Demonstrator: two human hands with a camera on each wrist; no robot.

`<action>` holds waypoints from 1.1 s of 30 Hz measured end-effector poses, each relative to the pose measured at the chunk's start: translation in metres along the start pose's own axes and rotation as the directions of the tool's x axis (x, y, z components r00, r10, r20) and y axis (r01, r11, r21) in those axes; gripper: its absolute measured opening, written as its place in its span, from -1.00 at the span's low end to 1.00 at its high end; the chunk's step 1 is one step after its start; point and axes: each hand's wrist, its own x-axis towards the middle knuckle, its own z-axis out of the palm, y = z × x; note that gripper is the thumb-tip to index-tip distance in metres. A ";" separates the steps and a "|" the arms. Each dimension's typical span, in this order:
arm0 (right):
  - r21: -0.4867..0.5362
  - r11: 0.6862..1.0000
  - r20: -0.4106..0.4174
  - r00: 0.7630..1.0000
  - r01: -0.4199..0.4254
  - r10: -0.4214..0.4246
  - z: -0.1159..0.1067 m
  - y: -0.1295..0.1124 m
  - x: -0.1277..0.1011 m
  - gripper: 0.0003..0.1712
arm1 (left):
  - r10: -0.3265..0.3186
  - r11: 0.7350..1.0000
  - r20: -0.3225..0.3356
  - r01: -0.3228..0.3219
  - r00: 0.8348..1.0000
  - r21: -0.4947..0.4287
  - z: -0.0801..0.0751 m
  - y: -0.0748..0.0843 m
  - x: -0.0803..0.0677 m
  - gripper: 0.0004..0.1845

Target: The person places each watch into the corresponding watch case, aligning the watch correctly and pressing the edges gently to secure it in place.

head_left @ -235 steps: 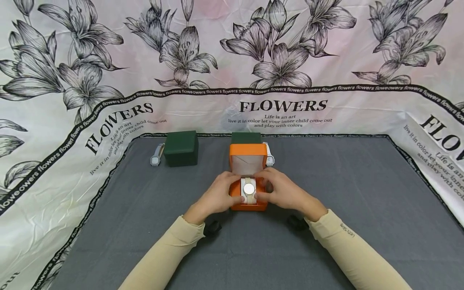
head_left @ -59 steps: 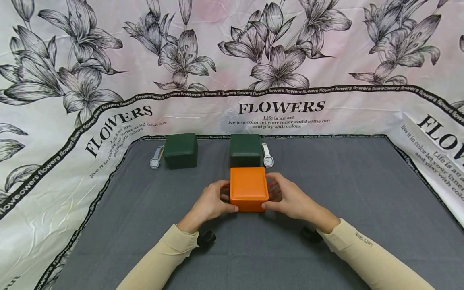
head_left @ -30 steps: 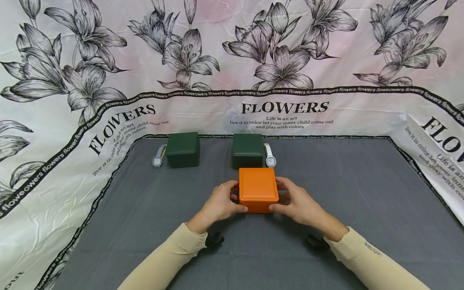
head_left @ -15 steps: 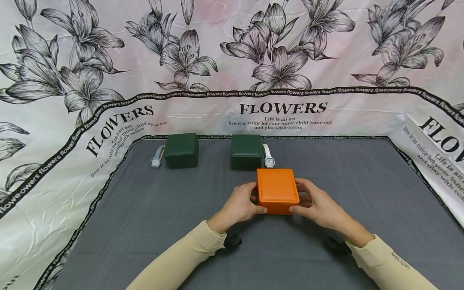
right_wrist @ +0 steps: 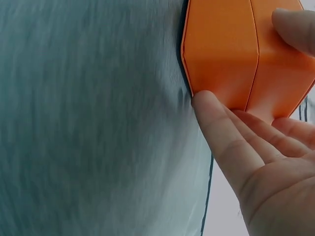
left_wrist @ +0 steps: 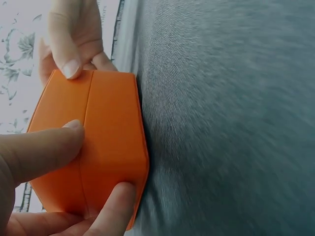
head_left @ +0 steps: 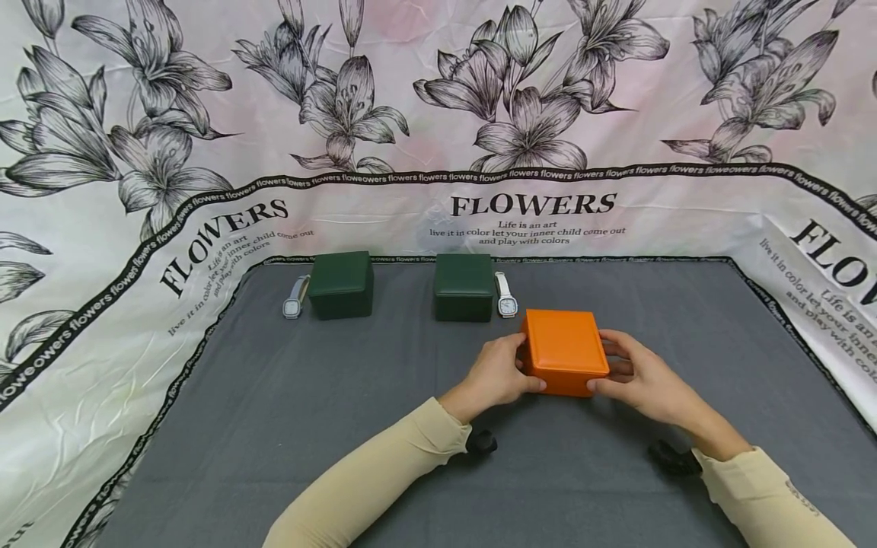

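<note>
Orange square leather-look box [head_left: 565,352] sits clamped between left hand [head_left: 499,374] and right hand [head_left: 640,379]; beyond the left hand lie a white-strapped wristwatch [head_left: 505,294] and two dark green boxes [head_left: 464,286].

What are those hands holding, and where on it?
The closed orange box: left hand grips its left side, right hand its right side.

Orange box [left_wrist: 98,147] on grey cloth [left_wrist: 231,123], left hand [left_wrist: 39,162] gripping its side.

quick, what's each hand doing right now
Left hand: grips the left side of the closed orange box.
Right hand: grips its right side.
</note>
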 end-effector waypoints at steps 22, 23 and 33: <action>-0.044 0.995 -0.096 0.992 -0.092 0.087 -0.050 0.048 0.027 -0.07 | 0.010 0.992 -0.068 -0.019 0.998 -0.127 0.032 0.013 0.082 -0.21; -0.046 0.994 -0.101 0.991 -0.095 0.090 -0.051 0.050 0.030 -0.08 | 0.006 0.991 -0.069 -0.016 0.998 -0.135 0.032 0.012 0.085 -0.21; -0.027 0.991 -0.169 0.978 -0.129 0.123 -0.061 0.060 0.049 -0.13 | 0.006 0.974 -0.111 -0.031 0.994 -0.224 0.036 0.012 0.104 -0.23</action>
